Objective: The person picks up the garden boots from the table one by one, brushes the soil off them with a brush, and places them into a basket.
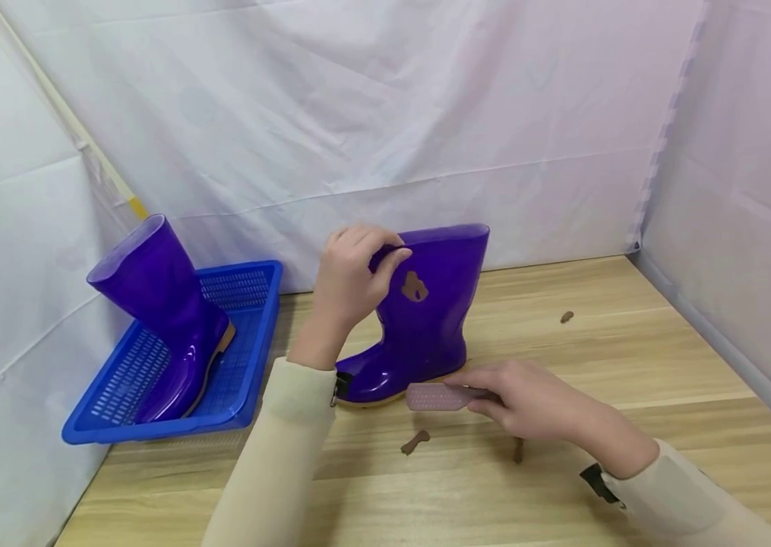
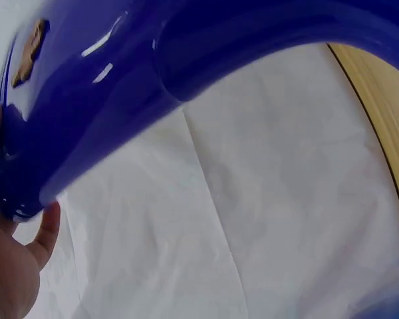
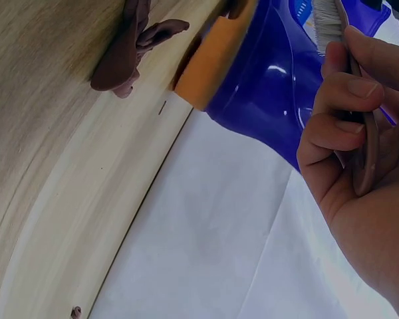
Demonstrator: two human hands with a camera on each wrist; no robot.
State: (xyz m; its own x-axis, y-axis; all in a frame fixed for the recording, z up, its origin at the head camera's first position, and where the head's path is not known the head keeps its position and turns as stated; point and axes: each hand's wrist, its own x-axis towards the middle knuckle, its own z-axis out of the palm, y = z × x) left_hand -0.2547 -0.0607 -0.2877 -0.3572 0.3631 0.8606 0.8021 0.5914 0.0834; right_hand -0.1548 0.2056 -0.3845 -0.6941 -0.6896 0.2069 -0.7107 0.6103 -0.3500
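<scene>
A purple rain boot (image 1: pixel 426 327) stands on the table with its toe to the left. A brown, mud-like patch (image 1: pixel 415 286) sticks to its shaft. At the boot's top rim, my left hand (image 1: pixel 355 270) grips the edge between thumb and fingers. My right hand (image 1: pixel 529 399) holds a brush (image 1: pixel 436 396) by its handle, low in front of the boot's heel. White bristles (image 3: pixel 328 26) show in the right wrist view, where fingers curl round the brown handle (image 3: pixel 369 156). From the head view, I cannot tell whether the brush touches the boot.
On the left, a blue plastic basket (image 1: pixel 263 334) holds a second purple boot (image 1: pixel 173 319), leaning. Brown lumps lie about the wooden table (image 1: pixel 631 365): one in front (image 1: pixel 415 442), one below my right hand (image 1: pixel 518 450), one at the right (image 1: pixel 567 317). White cloth (image 1: pixel 494 114) hangs behind.
</scene>
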